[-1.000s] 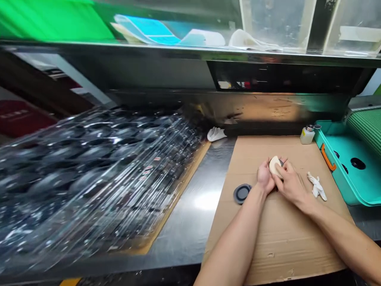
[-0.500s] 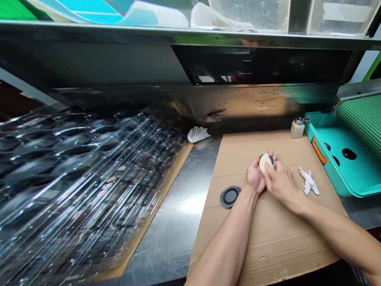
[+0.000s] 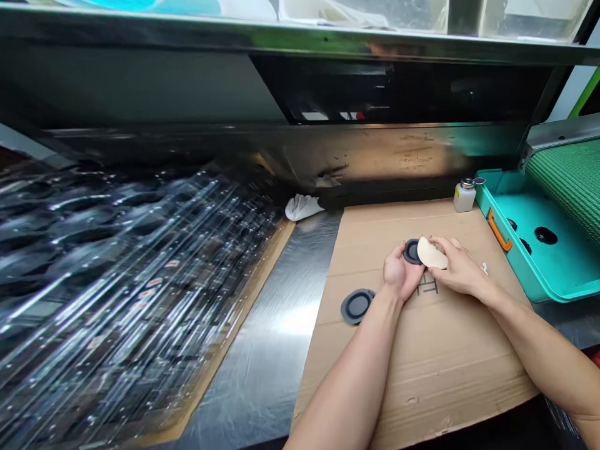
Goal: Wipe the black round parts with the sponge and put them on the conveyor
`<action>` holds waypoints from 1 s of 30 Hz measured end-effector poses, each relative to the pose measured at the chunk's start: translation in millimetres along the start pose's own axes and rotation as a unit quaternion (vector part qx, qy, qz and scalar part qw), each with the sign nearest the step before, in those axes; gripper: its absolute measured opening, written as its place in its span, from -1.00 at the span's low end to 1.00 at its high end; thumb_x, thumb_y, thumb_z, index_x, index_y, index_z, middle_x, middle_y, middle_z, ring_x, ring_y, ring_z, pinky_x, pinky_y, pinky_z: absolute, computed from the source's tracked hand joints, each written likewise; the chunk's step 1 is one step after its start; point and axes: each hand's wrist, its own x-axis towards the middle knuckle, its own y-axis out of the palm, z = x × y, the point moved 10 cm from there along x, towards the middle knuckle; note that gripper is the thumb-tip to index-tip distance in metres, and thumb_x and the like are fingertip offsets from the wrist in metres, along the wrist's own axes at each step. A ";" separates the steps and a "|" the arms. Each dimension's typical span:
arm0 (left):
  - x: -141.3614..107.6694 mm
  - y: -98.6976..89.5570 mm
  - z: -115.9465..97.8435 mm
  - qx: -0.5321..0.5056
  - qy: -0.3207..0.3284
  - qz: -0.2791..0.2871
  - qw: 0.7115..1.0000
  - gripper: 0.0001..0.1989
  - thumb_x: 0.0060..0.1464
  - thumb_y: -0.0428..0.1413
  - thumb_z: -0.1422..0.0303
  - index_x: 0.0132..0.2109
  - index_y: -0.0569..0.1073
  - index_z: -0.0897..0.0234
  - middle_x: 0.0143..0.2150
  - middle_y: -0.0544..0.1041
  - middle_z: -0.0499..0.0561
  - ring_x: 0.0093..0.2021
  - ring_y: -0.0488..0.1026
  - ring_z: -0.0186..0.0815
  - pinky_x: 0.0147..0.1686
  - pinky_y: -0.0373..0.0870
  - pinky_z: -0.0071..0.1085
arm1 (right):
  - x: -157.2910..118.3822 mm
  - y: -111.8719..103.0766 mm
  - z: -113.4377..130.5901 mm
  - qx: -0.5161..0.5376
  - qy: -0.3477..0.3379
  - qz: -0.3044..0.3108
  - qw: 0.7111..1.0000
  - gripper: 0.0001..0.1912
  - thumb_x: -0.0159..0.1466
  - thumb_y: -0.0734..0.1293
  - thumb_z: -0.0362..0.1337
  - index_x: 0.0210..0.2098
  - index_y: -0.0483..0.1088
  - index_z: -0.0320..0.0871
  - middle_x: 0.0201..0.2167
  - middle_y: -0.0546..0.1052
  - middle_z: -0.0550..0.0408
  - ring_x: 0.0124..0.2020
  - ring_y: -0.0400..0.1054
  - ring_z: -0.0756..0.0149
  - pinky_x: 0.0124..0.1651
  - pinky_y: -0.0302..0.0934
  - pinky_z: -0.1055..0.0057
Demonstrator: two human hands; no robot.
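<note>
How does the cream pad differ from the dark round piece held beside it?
The cream pad is pale, the dark round piece nearly black. The cream pad looks plain and curved; the dark round piece shows a ringed face. The right hand grips the cream pad; the left hand holds the dark round piece. Both are above the cardboard.
</note>
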 end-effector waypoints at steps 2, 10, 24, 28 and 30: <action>0.4 1.7 1.0 -0.005 0.002 0.001 1.000 -0.62 0.34 -0.14 0.33 -0.12 0.55 0.38 -0.13 0.63 0.18 0.05 0.54 -0.15 0.19 0.39 -0.18 | -3.7 4.5 3.4 0.003 0.000 0.013 1.000 -0.31 0.20 0.32 -0.32 0.32 0.18 -0.04 0.06 0.43 -0.05 0.03 0.35 0.15 0.09 0.24 0.25; -2.3 4.5 2.6 0.014 0.016 0.001 1.000 -0.63 0.33 -0.13 0.30 -0.04 0.53 0.37 -0.03 0.62 0.20 0.16 0.48 -0.09 0.26 0.32 -0.09 | -8.2 1.7 16.1 -0.008 0.012 0.007 1.000 -0.35 0.22 0.28 -0.30 0.32 0.21 -0.07 0.13 0.48 -0.06 0.02 0.40 0.09 0.05 0.26 0.24; -10.7 7.6 12.0 0.068 -0.013 0.007 0.998 -0.62 0.35 -0.11 0.27 0.02 0.52 0.39 0.08 0.58 0.26 0.19 0.46 -0.04 0.25 0.33 0.00 | 5.5 17.4 -6.0 0.150 0.036 0.081 0.985 -0.74 0.27 0.28 -0.25 -0.14 0.56 -0.15 -0.19 0.60 0.12 -0.21 0.46 0.30 -0.18 0.27 0.46; -8.9 5.2 13.8 0.061 -0.019 0.008 0.998 -0.61 0.36 -0.12 0.27 -0.02 0.54 0.39 0.01 0.61 0.24 0.17 0.48 -0.06 0.21 0.39 -0.03 | 1.0 -10.1 -12.1 0.005 0.077 -0.021 0.997 -0.70 0.34 0.23 -0.25 -0.03 0.53 -0.09 -0.09 0.60 0.05 -0.11 0.47 0.21 -0.08 0.29 0.38; -8.1 5.5 15.9 0.053 -0.028 0.016 0.998 -0.60 0.37 -0.14 0.27 -0.04 0.54 0.40 -0.02 0.62 0.23 0.15 0.49 -0.07 0.21 0.40 -0.06 | -1.3 -13.7 -2.0 -0.071 0.079 -0.058 0.993 -0.65 0.40 0.19 -0.18 0.10 0.45 -0.03 -0.04 0.59 0.03 -0.08 0.47 0.16 -0.06 0.29 0.33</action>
